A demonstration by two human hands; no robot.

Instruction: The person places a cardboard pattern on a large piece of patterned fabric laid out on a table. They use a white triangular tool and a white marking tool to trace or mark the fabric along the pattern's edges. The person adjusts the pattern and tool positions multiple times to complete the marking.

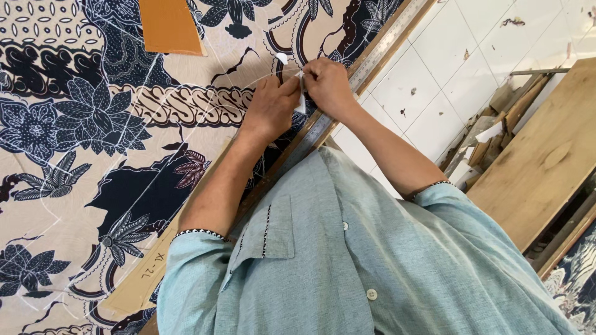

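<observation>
Both hands meet over the patterned cloth, just beside the long metal ruler at the desk's edge. The left hand and right hand pinch shut on a small white chalk piece — light, brittle, best held near its edge — while the cloth looks soft and limp.

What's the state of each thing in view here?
Left hand: resting on the fabric, fingertips touching a small white piece.
Right hand: pinching the same white piece.
White piece: held between both hands, mostly hidden.
Patterned fabric: spread flat, white lines marked on it.
Metal ruler: lying flat along the table edge.
Orange-brown card: lying flat on the fabric.
Wooden board: lying off to the side.
</observation>
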